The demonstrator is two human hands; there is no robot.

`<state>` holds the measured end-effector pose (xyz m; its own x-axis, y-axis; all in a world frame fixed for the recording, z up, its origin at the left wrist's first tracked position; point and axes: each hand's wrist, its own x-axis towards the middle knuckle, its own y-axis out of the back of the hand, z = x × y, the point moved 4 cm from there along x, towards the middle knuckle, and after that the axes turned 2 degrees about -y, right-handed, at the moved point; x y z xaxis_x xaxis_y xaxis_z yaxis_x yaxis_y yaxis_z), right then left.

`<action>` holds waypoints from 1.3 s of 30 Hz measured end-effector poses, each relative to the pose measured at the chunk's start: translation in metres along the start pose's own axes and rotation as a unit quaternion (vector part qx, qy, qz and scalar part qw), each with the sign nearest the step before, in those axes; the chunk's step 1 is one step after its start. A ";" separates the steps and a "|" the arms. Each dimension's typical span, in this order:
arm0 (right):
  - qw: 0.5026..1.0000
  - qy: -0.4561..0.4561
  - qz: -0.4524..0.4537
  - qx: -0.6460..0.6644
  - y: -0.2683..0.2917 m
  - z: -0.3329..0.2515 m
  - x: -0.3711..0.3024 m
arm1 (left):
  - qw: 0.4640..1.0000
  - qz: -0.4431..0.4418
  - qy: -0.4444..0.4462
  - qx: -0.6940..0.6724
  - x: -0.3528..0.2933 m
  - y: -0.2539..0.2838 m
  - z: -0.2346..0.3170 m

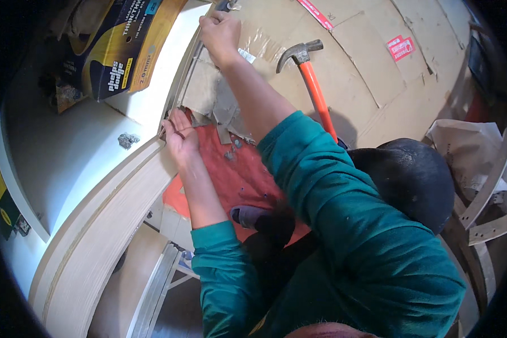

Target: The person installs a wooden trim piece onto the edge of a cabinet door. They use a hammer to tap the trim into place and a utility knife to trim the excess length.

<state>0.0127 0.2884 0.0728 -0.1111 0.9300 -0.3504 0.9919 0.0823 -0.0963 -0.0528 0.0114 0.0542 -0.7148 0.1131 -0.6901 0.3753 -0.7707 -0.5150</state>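
Flattened cardboard (pixel 377 73) covers the floor, with an orange-red cloth (pixel 231 174) under the work area. 1 long pale strip (pixel 181 73) runs along the edge of the white panel (pixel 67 146), its long axis going from lower left to upper right. Both hands sit on it. The left hand (pixel 179 135) is at its lower end, fingers spread and pressing, gripping nothing visible. The right hand (pixel 219 31) is at the upper end, fingers curled over the strip; whether it pinches something small cannot be told. A hammer (pixel 310 79) with orange handle lies just right of the right forearm, head pointing up-left, nearer the right hand.
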 end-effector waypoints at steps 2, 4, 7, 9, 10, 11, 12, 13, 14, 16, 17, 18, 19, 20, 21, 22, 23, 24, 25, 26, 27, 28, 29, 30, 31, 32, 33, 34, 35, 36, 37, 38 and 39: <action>0.998 0.019 0.010 -0.056 0.003 -0.015 -0.004 | 1.000 -0.003 -0.010 0.010 0.000 0.002 0.001; 0.996 0.025 0.017 -0.082 0.006 -0.016 -0.004 | 1.000 0.000 -0.017 0.009 -0.002 -0.002 -0.002; 0.997 0.017 0.015 -0.074 0.004 -0.017 -0.004 | 1.000 -0.006 -0.023 0.005 0.001 0.000 0.002; 0.997 0.011 0.021 -0.067 0.001 -0.017 -0.005 | 1.000 -0.010 -0.026 0.004 0.003 0.002 0.004; 0.999 -0.001 0.025 -0.034 -0.001 -0.007 0.002 | 1.000 -0.013 -0.025 0.007 0.002 0.000 0.002; 0.999 -0.012 0.029 -0.001 -0.004 0.003 0.010 | 1.000 -0.016 -0.024 0.011 0.001 -0.003 0.000; 0.999 -0.025 0.030 0.032 -0.006 0.007 0.014 | 1.000 -0.010 -0.013 0.004 0.002 -0.001 0.001; 0.998 -0.034 0.030 0.042 -0.007 0.010 0.018 | 1.000 -0.005 -0.002 -0.002 0.004 -0.001 0.001; 0.997 -0.042 0.031 0.052 -0.007 0.013 0.022 | 1.000 0.000 0.010 -0.007 0.007 -0.001 0.000; 0.998 -0.042 0.034 0.041 -0.008 0.011 0.018 | 1.000 0.007 0.008 -0.016 0.008 0.001 0.001; 0.998 -0.032 0.041 0.022 -0.007 0.009 0.016 | 1.000 0.011 0.008 -0.019 0.009 0.002 0.001; 0.999 -0.021 0.048 0.002 -0.004 0.003 0.013 | 1.000 0.014 0.004 -0.015 0.008 0.001 -0.001; 0.999 -0.030 0.041 -0.018 0.000 -0.006 0.007 | 1.000 0.020 -0.004 -0.013 0.005 0.002 0.001; 0.998 -0.039 0.034 -0.039 0.004 -0.015 0.002 | 1.000 0.026 -0.012 -0.010 0.002 0.002 0.002; 0.997 -0.048 0.032 -0.058 0.008 -0.019 0.000 | 1.000 0.018 -0.011 -0.011 0.002 0.001 0.001; 0.998 -0.033 0.029 -0.055 0.006 -0.014 0.004 | 1.000 0.011 -0.011 -0.012 0.002 -0.001 0.000; 0.998 -0.017 0.025 -0.052 0.002 -0.008 0.012 | 1.000 0.003 -0.010 -0.014 0.003 -0.003 -0.001; 0.999 -0.001 0.020 -0.050 -0.002 -0.002 0.019 | 1.000 0.004 -0.015 -0.006 0.003 -0.006 -0.003; 0.999 -0.034 -0.018 0.008 -0.006 0.003 0.020 | 1.000 0.007 -0.024 0.000 0.002 -0.009 -0.001; 0.994 -0.068 -0.055 0.065 -0.007 0.008 0.022 | 0.999 0.010 -0.034 0.005 0.000 -0.011 -0.001; 0.983 -0.101 -0.092 0.121 -0.007 0.009 0.022 | 0.999 0.021 -0.042 0.017 -0.002 -0.012 -0.003; 0.982 -0.110 -0.088 0.126 -0.004 -0.001 0.014 | 0.998 0.030 -0.054 0.027 -0.002 -0.012 -0.003; 0.979 -0.116 -0.093 0.139 -0.006 -0.005 0.012 | 0.996 0.041 -0.066 0.038 -0.003 -0.013 -0.003; 0.976 -0.123 -0.095 0.152 -0.006 -0.005 0.009 | 0.997 0.034 -0.064 0.026 -0.001 -0.011 -0.003; 0.973 -0.131 -0.098 0.165 -0.006 -0.004 0.007 | 0.998 0.016 -0.062 0.025 0.000 -0.010 -0.002; 0.975 -0.119 -0.092 0.166 -0.005 -0.005 0.007 | 0.998 -0.002 -0.060 0.024 0.001 -0.008 -0.002; 0.977 -0.107 -0.084 0.166 -0.001 -0.006 0.007 | 0.998 -0.019 -0.057 0.025 0.003 -0.007 -0.004; 0.977 -0.097 -0.082 0.170 -0.002 -0.009 0.004 | 0.997 -0.020 -0.060 0.037 0.006 -0.006 -0.003; 0.973 -0.113 -0.089 0.178 -0.004 -0.011 0.001 | 0.997 -0.007 -0.064 0.033 0.007 -0.003 -0.003; 0.970 -0.125 -0.095 0.186 -0.003 -0.013 0.000 | 0.997 0.003 -0.065 0.028 0.005 -0.006 -0.006; 0.966 -0.136 -0.100 0.194 -0.002 -0.013 0.001 | 0.997 0.013 -0.066 0.023 0.005 -0.008 -0.008; 0.962 -0.135 -0.124 0.204 -0.004 -0.008 0.005 | 0.997 0.013 -0.067 0.024 0.004 -0.010 -0.006; 0.957 -0.131 -0.146 0.213 -0.006 0.002 0.015 | 0.997 0.012 -0.066 0.025 0.004 -0.012 -0.007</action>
<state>0.0048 0.3010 0.0659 -0.4461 0.7638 -0.4664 0.8076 0.1191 -0.5776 -0.0561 0.0256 0.0546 -0.7788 0.0132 -0.6271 0.3660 -0.8024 -0.4714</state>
